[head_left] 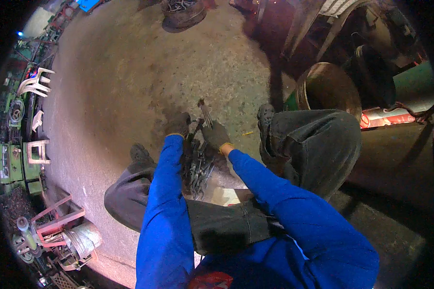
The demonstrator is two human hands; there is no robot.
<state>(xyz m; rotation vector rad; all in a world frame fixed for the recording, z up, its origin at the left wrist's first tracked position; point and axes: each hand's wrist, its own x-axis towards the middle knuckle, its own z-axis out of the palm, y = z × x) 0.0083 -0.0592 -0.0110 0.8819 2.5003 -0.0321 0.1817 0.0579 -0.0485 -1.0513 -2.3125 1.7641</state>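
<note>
Dark metal pieces (196,168) lie heaped on the floor (106,96). At the heap's far end, the gloved right hand (216,135) grips slim rods (205,113); I cannot tell what the gloved left hand (178,124) holds. Well right of the heap is a bucket (332,89).

Worn on the person's head, the fisheye camera looked steeply down from above and behind the gloved fingers (210,131), facing forward over the dark trousers (231,224). The blue sleeves (166,207) loomed large and near on this side of the fingers, which sat smaller and farther off, close to mid-view. Its wide sweep took in floor (130,58) beyond the fingers, an open bucket (330,86) to their right and, well to their left, a pale stool (38,152).
</note>
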